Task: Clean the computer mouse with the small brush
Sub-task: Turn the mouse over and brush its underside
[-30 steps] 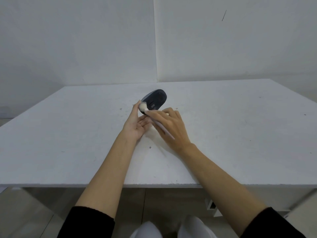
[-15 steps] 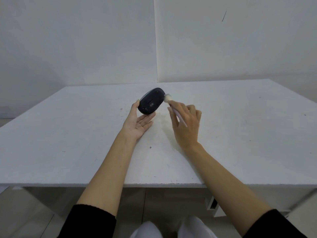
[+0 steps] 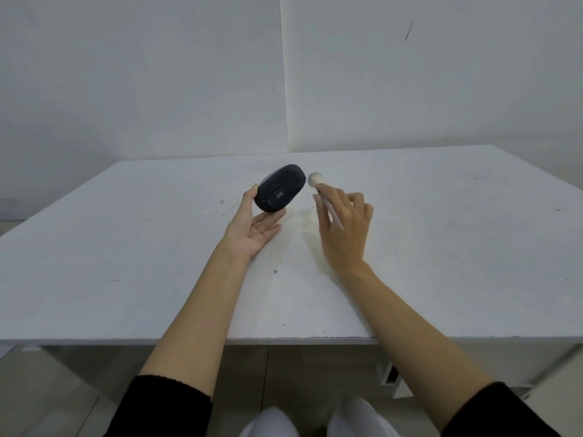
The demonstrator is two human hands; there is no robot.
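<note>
Mouse (image 3: 280, 192) in L fingertips (image 3: 252, 197), brush (image 3: 316, 179) beside (apart)

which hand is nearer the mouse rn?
Left. The left hand holds the mouse tipped up, underside toward the camera, fingers touching its lower end. The right hand holds the small brush to the mouse's right, bristles apart from it.

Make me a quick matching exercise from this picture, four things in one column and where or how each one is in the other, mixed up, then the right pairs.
1. mouse
2. brush
3. left hand
4. table

A. pinched in the right hand, tip clear of the mouse
B. palm up, propping the mouse
C. white, marked with small specks
D. dark, tilted with its underside toward the camera

Pairs: 1-D, 2-A, 3-B, 4-C
</note>
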